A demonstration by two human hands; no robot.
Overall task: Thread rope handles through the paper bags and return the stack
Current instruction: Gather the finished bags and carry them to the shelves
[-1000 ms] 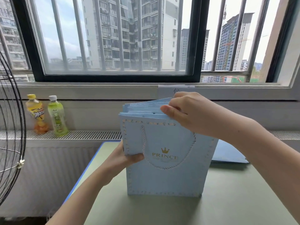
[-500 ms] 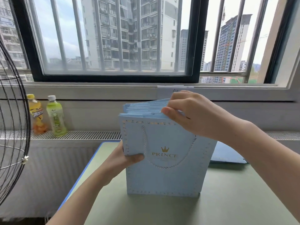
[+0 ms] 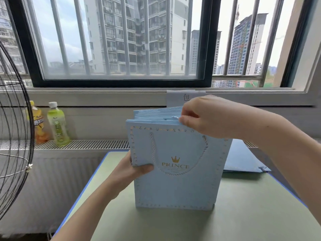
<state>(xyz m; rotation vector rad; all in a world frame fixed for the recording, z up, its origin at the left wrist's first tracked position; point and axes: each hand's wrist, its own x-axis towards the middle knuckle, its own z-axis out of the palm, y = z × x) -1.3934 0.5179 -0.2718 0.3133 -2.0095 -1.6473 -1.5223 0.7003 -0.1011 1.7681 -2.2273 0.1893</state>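
A stack of flat light-blue paper bags (image 3: 175, 186) stands upright on the green table (image 3: 243, 214). The front bag bears a gold crown, "PRINCE" lettering and a twisted white-blue rope handle (image 3: 173, 172) hanging in a loop. My left hand (image 3: 132, 169) grips the stack's left edge, thumb on the front face. My right hand (image 3: 206, 117) is at the stack's top right, fingers curled and pinching the top edges of the bags; a small white rope end (image 3: 175, 117) shows just left of the fingertips.
More flat blue bags (image 3: 243, 159) lie on the table behind the stack at right. A wire fan guard (image 3: 15, 133) fills the left edge. Two drink bottles, yellow (image 3: 39, 124) and green (image 3: 58, 126), stand on the radiator ledge below the window.
My right hand's fingers have lifted slightly at the top edges, exposing a white rope end between the bags. The left hand and the stack stay in place.
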